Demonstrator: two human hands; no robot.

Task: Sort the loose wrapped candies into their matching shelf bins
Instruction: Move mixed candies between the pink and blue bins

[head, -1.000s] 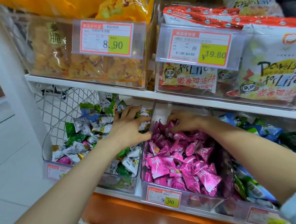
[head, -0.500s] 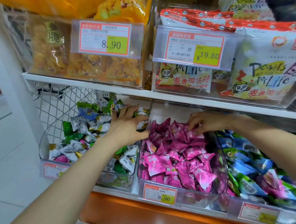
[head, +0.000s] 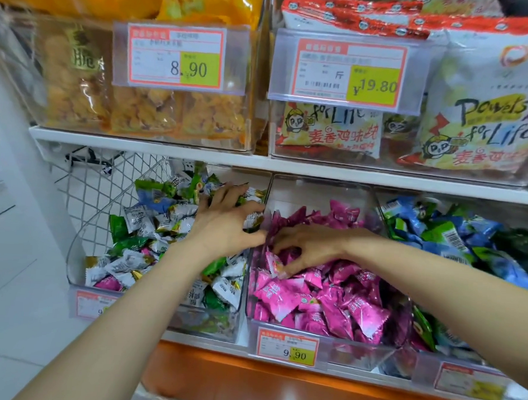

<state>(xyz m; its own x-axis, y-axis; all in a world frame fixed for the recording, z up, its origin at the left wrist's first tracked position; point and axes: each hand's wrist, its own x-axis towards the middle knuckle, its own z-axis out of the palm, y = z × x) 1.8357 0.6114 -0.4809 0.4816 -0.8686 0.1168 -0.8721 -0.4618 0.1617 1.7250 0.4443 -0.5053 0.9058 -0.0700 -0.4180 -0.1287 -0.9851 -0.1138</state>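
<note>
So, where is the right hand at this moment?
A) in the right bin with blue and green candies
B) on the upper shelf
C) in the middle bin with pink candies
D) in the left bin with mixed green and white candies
C: the right hand rests on the pink candies in the middle bin, fingers curled round a pink candy.

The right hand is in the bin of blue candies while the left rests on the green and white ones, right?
No. The head view shows the right hand in the pink candies, not blue ones; the left hand rests on the green and white ones.
</note>
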